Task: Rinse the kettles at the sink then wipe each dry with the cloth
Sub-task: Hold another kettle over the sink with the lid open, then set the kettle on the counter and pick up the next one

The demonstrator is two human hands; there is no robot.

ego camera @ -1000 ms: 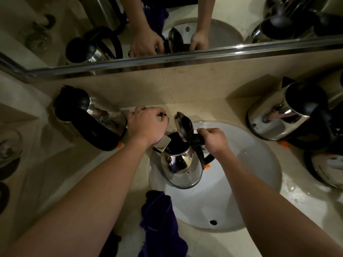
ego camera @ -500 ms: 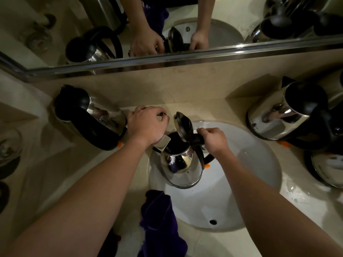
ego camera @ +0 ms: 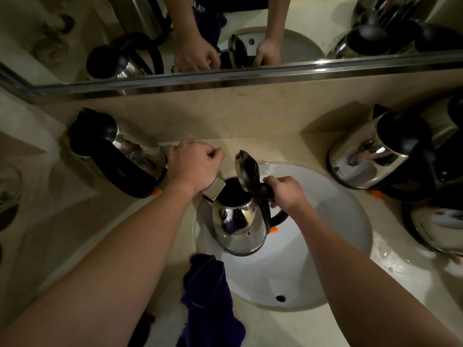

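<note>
Right hand curled tight round the black handle of the middle kettle. Held over the left part of the white sink, lid flipped up and open, dark inside. Left hand curled into a fist just behind the kettle's spout, at the back edge of the sink. Gripping something there, but hidden under the fingers, so cannot tell what.

Purple cloth lying on the front edge of the bench, touching the sink rim, hanging down toward the body.

More shiny kettles standing on the bench: left kettle just beside the left hand, right kettle well apart on the other side, and one more low kettle at the right edge, partly cut off. Small orange tabs showing at the kettle bottoms.

Big mirror with a silver frame above the beige wall, showing both hands and the kettles again. Dim, yellowish light in the room.
</note>
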